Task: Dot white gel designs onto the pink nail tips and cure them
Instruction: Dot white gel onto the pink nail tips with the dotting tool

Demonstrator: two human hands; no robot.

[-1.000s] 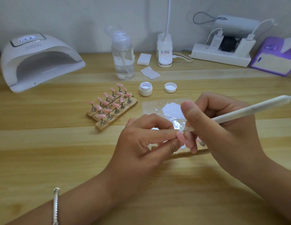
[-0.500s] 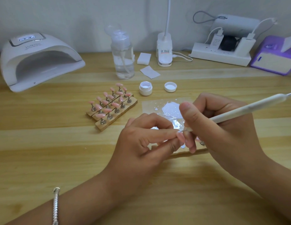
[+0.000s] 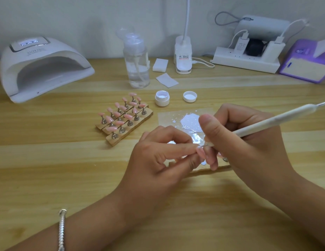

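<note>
Left grip (image 3: 158,160) seemingly pinches the light, slippery pink nail tip (image 3: 200,152) by its sides, the safest hold; right grip (image 3: 248,142) clasps the dotting pen (image 3: 267,122).

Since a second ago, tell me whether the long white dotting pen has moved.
Yes, slightly. The long white dotting pen in the right hand has slid leftward, its thick rear end now nearer the round white lid, which stayed put.

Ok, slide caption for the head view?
Left hand pinches a pink nail tip; right hand holds the dotting pen to it.
</note>
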